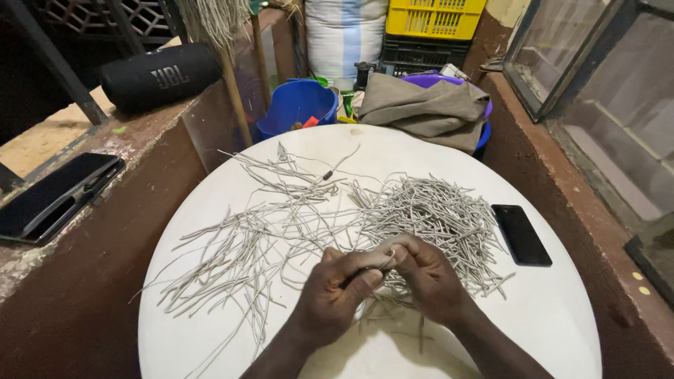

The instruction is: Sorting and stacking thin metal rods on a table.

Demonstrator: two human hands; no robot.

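In the head view, the left hand (337,291) and the right hand (428,277) meet over the near middle of the round white tabletop (547,316), fingertips pressed together. Both grips are closed on one short grey strand (382,261) pinched between them. Just beyond the right hand lies a dense pile of short grey strands (428,210), touching the knuckles; to the left, longer grey strands (239,253) are spread loosely toward the rim. A black phone (521,234) lies flat beside the pile on the right. Past the far edge stand a blue bucket (295,105) and a folded grey-brown cloth (428,109). On the ledge at left rest a black cylindrical speaker (160,76) and another dark phone (53,195).
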